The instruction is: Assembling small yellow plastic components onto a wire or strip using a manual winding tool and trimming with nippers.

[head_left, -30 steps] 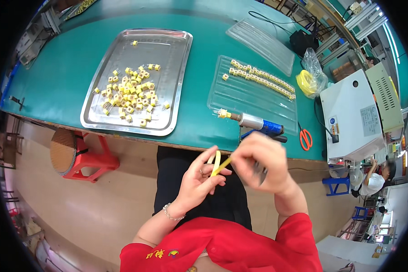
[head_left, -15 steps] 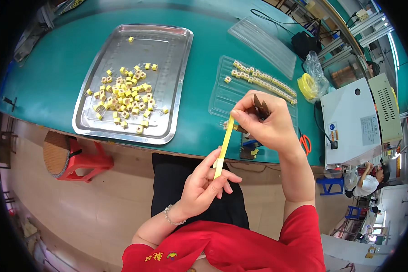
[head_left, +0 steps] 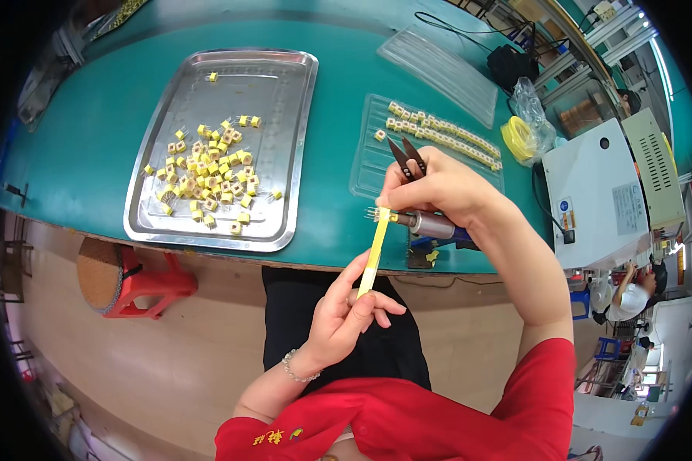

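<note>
Left hand [head_left: 340, 323] half open, thumb and fingers holding a yellow strip [head_left: 374, 247] low down, right hand [head_left: 447, 188] pinching its top beside a pronged component [head_left: 392, 217], dark snips [head_left: 401, 159] in that grip

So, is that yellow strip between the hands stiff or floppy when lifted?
The yellow strip looks thin and narrow, so it's probably light and floppy. It runs straight between the left hand and right hand; released at one end, it would likely droop.
</note>
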{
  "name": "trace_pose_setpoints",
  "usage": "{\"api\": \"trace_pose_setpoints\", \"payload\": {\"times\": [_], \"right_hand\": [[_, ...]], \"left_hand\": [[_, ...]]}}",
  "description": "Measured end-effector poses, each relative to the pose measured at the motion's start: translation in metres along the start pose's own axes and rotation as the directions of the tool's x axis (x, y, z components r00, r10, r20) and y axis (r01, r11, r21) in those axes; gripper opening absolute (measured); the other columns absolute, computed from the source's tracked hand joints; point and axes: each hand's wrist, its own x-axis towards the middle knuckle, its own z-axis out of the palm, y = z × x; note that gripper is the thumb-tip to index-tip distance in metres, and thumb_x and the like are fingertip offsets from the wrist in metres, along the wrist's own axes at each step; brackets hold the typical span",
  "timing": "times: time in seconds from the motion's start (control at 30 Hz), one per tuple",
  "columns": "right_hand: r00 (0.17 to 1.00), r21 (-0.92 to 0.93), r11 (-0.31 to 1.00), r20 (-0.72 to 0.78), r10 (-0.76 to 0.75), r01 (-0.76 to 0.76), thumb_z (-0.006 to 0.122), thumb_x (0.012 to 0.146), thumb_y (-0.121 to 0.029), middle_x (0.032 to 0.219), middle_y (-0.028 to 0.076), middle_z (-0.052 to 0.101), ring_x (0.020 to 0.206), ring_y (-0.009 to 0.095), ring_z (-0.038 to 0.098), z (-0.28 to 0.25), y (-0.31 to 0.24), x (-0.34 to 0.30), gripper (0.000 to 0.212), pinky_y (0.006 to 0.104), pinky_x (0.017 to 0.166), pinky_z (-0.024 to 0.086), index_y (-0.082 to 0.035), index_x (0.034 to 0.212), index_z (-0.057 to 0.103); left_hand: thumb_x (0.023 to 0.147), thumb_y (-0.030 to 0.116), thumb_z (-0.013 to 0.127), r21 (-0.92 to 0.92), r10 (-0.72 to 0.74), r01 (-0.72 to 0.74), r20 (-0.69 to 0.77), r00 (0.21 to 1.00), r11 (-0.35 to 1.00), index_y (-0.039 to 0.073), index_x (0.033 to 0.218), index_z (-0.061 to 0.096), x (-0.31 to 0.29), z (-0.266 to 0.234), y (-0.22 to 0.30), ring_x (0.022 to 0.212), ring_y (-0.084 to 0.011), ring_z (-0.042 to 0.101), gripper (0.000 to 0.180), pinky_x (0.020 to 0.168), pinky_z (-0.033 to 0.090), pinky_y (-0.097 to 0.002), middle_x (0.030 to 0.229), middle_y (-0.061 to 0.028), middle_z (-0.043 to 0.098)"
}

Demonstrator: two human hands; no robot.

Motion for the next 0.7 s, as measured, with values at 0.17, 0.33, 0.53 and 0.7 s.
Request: {"api": "trace_pose_setpoints", "payload": {"times": [0.17,0.33,0.53,0.7], "right_hand": [[1.0,0.067,0.998,0.003,0.02,-0.021,0.072,0.068,-0.014,0.059,0.001,0.057,0.052,0.005,0.047,-0.001,0.0,-0.004,0.015,0.0204,0.048,0.031,-0.001,0.069,0.065],[0.841,-0.283,0.911,-0.374,-0.392,0.299,0.069,0.075,-0.011,0.069,0.004,0.062,0.063,0.007,0.055,-0.009,0.01,-0.035,0.013,0.0222,0.059,0.043,0.002,0.078,0.067],[0.693,-0.546,0.8,-0.477,-0.54,0.247,0.062,0.085,-0.014,0.068,0.0,0.059,0.062,0.006,0.052,-0.049,0.105,-0.09,0.015,0.0221,0.057,0.04,0.001,0.083,0.065],[0.775,-0.029,0.957,-0.58,-0.25,0.287,0.053,0.09,-0.01,0.072,0.004,0.055,0.061,0.006,0.049,0.003,0.141,-0.126,0.018,0.02,0.054,0.038,0.005,0.09,0.063]], "left_hand": [[0.097,0.01,0.036,0.027,0.031,-0.03,-0.017,0.999,0.999,0.002,0.14,0.016,0.002,0.003,-0.005,0.063,-0.01,0.057,0.048,0.051,0.038,-0.0163,0.091,-0.0206,0.064],[0.096,0.009,0.038,0.087,0.078,-0.072,-0.071,0.994,0.994,0.003,0.139,0.02,0.003,0.002,-0.007,0.063,-0.0099,0.057,0.047,0.051,0.04,-0.0166,0.093,-0.0198,0.064],[0.096,0.009,0.036,0.11,0.13,-0.118,-0.107,0.986,0.987,0.001,0.14,0.021,0.003,0.01,-0.006,0.055,-0.0052,0.046,0.047,0.049,0.036,-0.0158,0.084,-0.0129,0.064],[0.097,0.011,0.035,0.482,0.323,-0.213,-0.159,0.933,0.85,0.001,0.141,0.021,0.001,0.011,-0.016,0.053,-0.0032,0.037,0.047,0.047,0.029,-0.0162,0.064,0.0008,0.047]]}}
